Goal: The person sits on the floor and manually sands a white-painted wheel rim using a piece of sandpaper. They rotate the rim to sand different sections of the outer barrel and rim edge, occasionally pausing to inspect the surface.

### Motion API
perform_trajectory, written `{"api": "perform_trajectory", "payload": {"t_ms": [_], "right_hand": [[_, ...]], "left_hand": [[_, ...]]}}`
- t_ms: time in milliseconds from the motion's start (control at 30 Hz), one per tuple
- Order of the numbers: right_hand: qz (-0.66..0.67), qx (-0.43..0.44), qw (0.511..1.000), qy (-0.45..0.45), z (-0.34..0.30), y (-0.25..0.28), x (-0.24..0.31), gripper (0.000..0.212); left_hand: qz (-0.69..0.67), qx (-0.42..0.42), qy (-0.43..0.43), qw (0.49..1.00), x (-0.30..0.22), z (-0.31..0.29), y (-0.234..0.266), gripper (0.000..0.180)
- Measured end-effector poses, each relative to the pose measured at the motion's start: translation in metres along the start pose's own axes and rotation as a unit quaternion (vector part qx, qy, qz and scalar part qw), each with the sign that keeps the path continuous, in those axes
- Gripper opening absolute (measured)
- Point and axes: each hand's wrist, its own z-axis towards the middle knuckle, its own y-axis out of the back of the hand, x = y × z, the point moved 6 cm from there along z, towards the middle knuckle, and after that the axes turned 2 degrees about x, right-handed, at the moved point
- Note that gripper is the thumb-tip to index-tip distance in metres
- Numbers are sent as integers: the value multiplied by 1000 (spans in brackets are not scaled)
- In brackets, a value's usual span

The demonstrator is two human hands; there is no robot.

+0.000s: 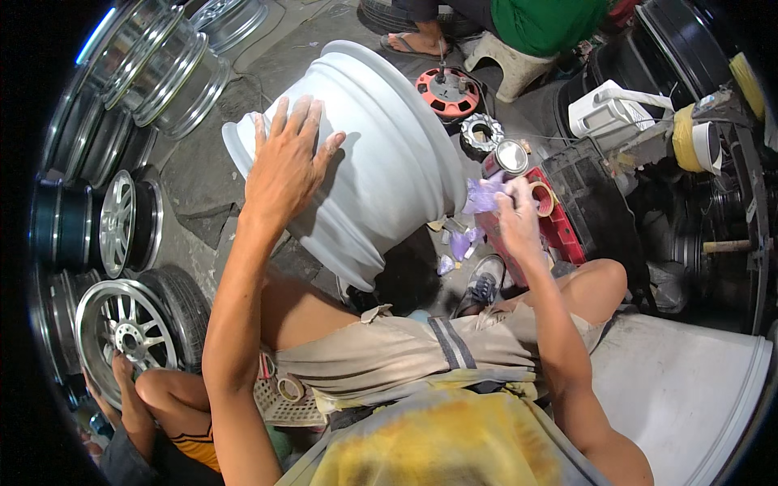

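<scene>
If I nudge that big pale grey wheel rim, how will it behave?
The wheel rim would probably roll, its barrel being round. Its smooth formed ridges suggest stiffness under the left hand. Being so broad, it may feel heavy.

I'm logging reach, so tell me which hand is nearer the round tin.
Right. The right hand is just below the round tin in the picture; the left hand lies on the pale wheel, farther left.

Head-worn fisheye looks down and forward over wearer's yellow-stained grey cloth shirt (429, 437); pale-grey round wheel rim (381, 154) sits near.
</scene>
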Motion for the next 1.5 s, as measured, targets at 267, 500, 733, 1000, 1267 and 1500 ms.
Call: {"api": "perform_trajectory", "payload": {"t_ms": [267,500,733,1000,1267,1500], "right_hand": [[-30,-5,999,29,-8,-41,24,23],[-145,-89,972,163,-22,2,45,18],[-164,-6,947,277,1,-54,129,16],[-187,32,925,330,12,-105,158,38],[-348,-28,846,403,-14,-103,145,43],[-374,-18,850,371,-1,-114,168,40]], "left_hand": [[-7,-74,-46,996,-20,-18,8,49],[-163,-254,129,945,43,2,28,33],[-485,-145,383,773,135,-9,-48,64],[-444,-213,297,818,59,-47,-23,49],[-477,-222,265,808,19,-70,2,51],[-478,-217,262,810,15,-74,7,49]]}}
